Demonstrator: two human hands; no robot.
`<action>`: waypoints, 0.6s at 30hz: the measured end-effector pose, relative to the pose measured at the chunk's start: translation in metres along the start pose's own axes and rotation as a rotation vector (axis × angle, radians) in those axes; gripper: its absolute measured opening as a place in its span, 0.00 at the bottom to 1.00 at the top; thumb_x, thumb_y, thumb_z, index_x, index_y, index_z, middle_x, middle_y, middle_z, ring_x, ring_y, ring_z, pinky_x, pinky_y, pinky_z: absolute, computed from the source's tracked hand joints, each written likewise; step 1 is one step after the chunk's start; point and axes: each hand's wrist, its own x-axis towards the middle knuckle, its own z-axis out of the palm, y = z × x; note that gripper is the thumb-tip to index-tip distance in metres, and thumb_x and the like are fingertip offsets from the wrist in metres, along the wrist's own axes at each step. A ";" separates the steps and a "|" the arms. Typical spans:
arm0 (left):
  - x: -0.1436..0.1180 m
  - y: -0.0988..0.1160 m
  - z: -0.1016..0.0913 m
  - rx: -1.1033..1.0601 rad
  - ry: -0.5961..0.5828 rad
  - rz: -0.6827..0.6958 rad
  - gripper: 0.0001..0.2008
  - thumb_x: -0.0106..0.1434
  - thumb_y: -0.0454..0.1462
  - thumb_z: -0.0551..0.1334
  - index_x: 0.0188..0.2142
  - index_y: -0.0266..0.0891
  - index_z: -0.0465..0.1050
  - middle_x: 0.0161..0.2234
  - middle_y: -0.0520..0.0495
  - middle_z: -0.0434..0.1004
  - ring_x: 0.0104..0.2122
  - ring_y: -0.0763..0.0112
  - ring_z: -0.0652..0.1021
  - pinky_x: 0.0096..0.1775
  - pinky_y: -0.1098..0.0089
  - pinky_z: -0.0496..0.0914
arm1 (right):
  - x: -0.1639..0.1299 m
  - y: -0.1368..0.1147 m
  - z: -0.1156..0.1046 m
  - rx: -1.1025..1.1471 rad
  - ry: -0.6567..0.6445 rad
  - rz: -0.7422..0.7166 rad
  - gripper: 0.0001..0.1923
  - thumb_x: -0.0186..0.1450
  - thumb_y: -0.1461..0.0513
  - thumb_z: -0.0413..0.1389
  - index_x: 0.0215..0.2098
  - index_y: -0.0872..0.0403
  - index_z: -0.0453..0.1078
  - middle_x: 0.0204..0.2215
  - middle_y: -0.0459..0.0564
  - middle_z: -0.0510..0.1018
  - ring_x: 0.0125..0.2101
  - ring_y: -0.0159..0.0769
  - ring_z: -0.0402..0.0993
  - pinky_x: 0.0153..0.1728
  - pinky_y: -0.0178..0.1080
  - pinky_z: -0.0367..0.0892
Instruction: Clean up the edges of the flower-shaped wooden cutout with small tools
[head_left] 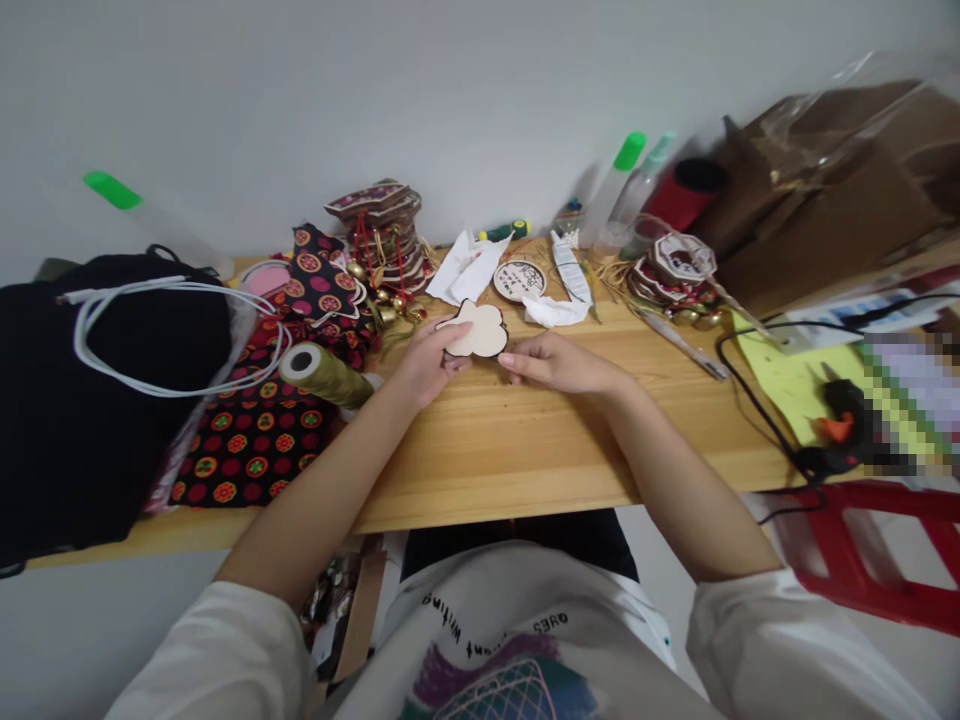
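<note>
Pale cutout: I see the cloud-shaped piece (487,332), dark along its edge, held above the wooden table (517,465) near the middle of my view.
Left hand: the person's left hand (433,368) grips the piece — thumb flat on the pale face, fingers curled beneath.
Right hand: the right hand (546,366) has its fingertips at the piece's lower right edge; I cannot tell whether they pinch it or only rest close.
Just behind: a round disc (519,281) with dark writing lies between white paper (463,272) and a crumpled white strip (556,310).
Left side: the olive thread spool (330,375) leans beside the left forearm, near dotted fabric (255,460) and a coiled white cable (176,387).
Right side: a silver pen-like tool (686,342) lies on the wood — farther out, yellow paper (772,375).
</note>
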 end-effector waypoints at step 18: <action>0.001 -0.002 -0.002 0.042 0.024 0.008 0.08 0.46 0.31 0.65 0.27 0.32 0.68 0.20 0.53 0.68 0.15 0.85 0.61 0.15 0.79 0.51 | -0.001 -0.003 0.001 -0.011 0.003 -0.021 0.26 0.63 0.47 0.47 0.22 0.60 0.68 0.13 0.40 0.59 0.16 0.22 0.53 0.21 0.30 0.51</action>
